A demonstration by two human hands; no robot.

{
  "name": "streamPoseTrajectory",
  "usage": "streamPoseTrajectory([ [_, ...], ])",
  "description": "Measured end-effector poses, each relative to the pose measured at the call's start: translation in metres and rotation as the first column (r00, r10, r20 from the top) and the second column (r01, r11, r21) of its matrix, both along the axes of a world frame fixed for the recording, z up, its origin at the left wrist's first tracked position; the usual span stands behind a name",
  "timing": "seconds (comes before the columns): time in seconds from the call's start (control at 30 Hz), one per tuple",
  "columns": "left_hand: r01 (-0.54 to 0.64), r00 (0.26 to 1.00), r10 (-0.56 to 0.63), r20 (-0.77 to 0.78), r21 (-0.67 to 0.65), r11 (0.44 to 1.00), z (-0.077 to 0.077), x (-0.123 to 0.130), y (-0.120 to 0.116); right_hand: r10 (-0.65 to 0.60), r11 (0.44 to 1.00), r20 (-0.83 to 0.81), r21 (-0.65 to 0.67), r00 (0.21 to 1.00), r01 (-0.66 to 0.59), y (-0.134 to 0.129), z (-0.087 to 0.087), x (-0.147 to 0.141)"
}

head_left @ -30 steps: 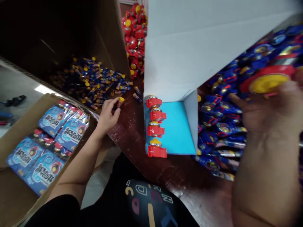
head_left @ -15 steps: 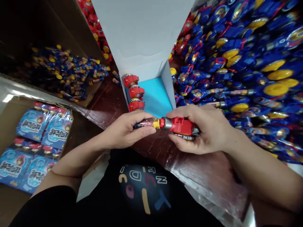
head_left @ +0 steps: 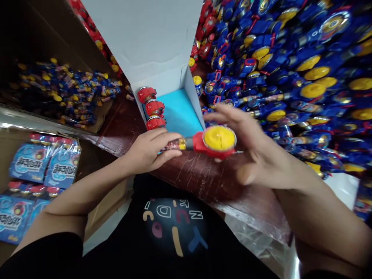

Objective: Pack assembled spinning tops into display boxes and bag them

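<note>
My left hand (head_left: pixel 155 149) grips the tube end of a red toy (head_left: pixel 219 138) with a round yellow face and a grey collar. The tube has a printed wrap and a yellow band, partly hidden by my fingers. To the right of the toy, my right hand (head_left: pixel 255 155) is apart from it, fingers spread and somewhat blurred. Just beyond both hands stands a white box (head_left: pixel 192 91) with a light-blue floor. Several red toys (head_left: pixel 155 108) sit in a row along its left wall.
Blue toys with yellow discs (head_left: pixel 314 89) are heaped on the right. At the left, a brown carton (head_left: pixel 95 50) holds many small tubes. Below it, another carton contains blue printed packs (head_left: pixel 30 162). Red toys (head_left: pixel 207 23) lie behind the white box. The dark red tabletop (head_left: pixel 197 174) ends near my shirt.
My right hand has let go of the red toy and opened away to the right. The toy has turned, its yellow face now upward, still in my left hand. The view has shifted slightly right.
</note>
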State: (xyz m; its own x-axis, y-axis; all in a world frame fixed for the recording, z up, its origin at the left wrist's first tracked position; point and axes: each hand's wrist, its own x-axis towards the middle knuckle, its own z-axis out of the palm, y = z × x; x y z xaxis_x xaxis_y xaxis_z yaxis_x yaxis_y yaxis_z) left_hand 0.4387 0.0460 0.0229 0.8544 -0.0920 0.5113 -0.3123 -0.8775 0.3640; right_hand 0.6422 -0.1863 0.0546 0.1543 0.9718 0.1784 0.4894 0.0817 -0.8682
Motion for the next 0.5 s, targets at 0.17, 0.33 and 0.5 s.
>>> streamPoseTrajectory([
  [0.17, -0.094, 0.995, 0.091, -0.047, -0.085, 0.992, -0.004, 0.006, 0.002, -0.258, 0.951, 0.503, 0.281, 0.825, 0.126, -0.011, -0.002, 0.015],
  [0.33, -0.214, 0.968, 0.231, -0.095, 0.159, 0.964, -0.029, 0.000, 0.002, -0.237, 0.950, 0.842, 0.095, 0.485, 0.298, -0.021, -0.005, 0.036],
  [0.5, -0.201, 0.956, 0.220, -0.193, 0.110, 0.973, -0.042, -0.006, -0.003, 0.079, 0.984, 0.960, -0.118, 0.267, 0.132, -0.024, 0.003, 0.022],
])
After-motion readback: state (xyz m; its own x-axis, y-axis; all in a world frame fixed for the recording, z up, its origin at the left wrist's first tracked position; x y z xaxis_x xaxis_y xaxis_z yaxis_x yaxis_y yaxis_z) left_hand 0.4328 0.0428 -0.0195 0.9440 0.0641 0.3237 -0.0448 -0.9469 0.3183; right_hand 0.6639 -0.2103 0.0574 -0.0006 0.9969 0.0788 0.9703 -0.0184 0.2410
